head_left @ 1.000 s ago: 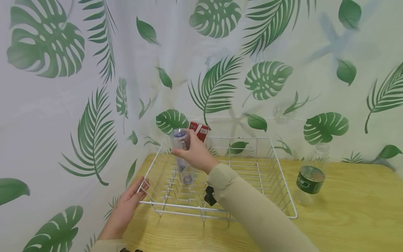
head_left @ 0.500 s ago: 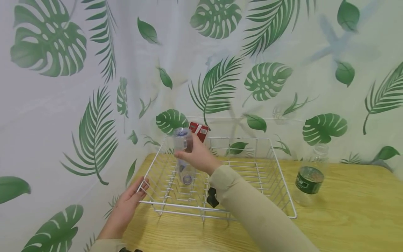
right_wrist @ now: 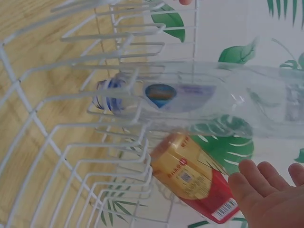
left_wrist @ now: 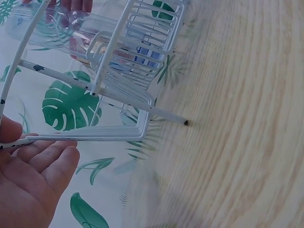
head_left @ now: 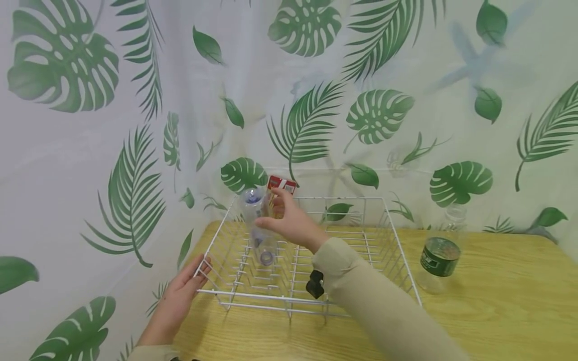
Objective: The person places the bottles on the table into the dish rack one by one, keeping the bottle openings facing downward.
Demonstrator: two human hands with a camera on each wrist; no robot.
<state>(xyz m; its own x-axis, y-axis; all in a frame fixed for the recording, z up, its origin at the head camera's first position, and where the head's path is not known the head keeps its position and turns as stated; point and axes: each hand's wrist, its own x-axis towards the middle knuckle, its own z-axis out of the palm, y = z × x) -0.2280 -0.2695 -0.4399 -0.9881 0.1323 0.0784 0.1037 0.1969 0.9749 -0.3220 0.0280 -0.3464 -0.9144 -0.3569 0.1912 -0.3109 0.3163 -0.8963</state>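
Note:
A clear plastic bottle (head_left: 258, 225) stands upside down among the wires of a white wire rack (head_left: 289, 299), its blue-ringed neck at the bottom. My right hand (head_left: 293, 220) is just right of the bottle, fingers spread and the thumb close to its side. In the right wrist view the visible fingers of my right hand (right_wrist: 270, 194) are apart from the bottle (right_wrist: 190, 97). My left hand (left_wrist: 38, 175) holds the rack's left rim, thumb on one side of the wire and fingers on the other. Behind the right fingers, a red and yellow carton (right_wrist: 194, 178) leans in the rack.
To the right of the rack, a clear bottle with a green label (head_left: 440, 256) stands on the wooden table (head_left: 506, 301). A leaf-patterned curtain (head_left: 397, 45) hangs behind the table and along its left side.
My right hand has let go of the bottle and drawn slightly right. The bottle stays upside down in the rack. My left hand keeps its place on the rim.

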